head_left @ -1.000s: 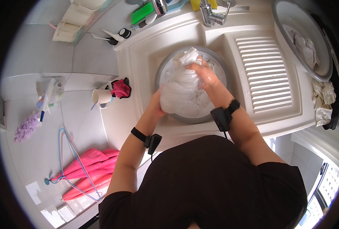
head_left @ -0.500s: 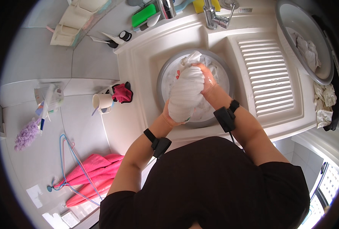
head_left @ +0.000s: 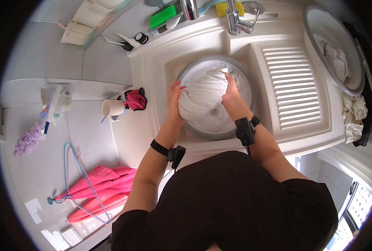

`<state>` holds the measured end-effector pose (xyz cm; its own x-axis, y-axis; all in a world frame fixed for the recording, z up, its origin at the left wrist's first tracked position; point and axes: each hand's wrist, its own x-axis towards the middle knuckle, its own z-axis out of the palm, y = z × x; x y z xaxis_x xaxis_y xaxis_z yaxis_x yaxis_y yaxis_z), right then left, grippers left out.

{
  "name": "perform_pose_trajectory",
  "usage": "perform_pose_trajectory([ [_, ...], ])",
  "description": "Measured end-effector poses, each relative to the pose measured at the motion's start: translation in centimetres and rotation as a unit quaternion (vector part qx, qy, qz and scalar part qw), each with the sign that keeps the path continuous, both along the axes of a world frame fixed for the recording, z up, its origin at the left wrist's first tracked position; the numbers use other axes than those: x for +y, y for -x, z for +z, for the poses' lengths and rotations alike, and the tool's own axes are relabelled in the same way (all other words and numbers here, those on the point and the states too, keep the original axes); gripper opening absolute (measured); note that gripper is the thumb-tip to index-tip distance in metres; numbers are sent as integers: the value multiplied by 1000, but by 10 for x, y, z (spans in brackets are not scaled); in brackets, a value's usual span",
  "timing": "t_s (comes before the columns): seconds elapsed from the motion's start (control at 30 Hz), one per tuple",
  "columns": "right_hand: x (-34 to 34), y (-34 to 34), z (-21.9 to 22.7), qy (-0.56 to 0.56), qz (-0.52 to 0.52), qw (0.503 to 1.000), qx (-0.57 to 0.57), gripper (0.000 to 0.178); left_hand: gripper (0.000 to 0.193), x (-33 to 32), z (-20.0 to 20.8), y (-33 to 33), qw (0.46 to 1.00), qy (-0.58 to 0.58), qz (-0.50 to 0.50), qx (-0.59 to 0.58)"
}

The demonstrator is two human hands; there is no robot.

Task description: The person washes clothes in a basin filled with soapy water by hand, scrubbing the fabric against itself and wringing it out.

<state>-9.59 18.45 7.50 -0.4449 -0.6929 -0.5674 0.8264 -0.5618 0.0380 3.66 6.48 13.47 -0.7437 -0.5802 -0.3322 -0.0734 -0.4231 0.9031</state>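
A white sink (head_left: 161, 79) holds a grey basin (head_left: 246, 79) of sudsy water. Over it, the left hand (head_left: 174, 100) and right hand (head_left: 231, 90) clench a bunched white cloth (head_left: 202, 98). Another grey basin (head_left: 319, 25) holds pale cloths (head_left: 334, 58). A cream mug (head_left: 112, 108) stands beside the sink.

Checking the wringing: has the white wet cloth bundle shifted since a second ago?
Yes. The white wet cloth bundle was turned from upright to crosswise over the grey basin.

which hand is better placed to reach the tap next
Right, probably. The right hand grips the white cloth on the side toward the tap; the left hand holds the side farther away.
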Motion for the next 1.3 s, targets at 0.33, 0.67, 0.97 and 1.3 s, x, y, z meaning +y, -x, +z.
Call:
perform_pose_trajectory([
  [0.33,15,-8,-4,-41,47,995,-80,46,50,-10,37,-23,848,449,-213,186],
  [0.67,4,-32,18,8,102,992,-67,46,43,-46,86,-15,432,787,-387,213],
  [0.97,7,-30,22,2,-15,995,-94,45,55,-21,67,0,687,656,-249,188],
  [1.3,12,-22,24,-57,-67,994,-58,38,45,-1,19,-14,958,242,-78,130],
])
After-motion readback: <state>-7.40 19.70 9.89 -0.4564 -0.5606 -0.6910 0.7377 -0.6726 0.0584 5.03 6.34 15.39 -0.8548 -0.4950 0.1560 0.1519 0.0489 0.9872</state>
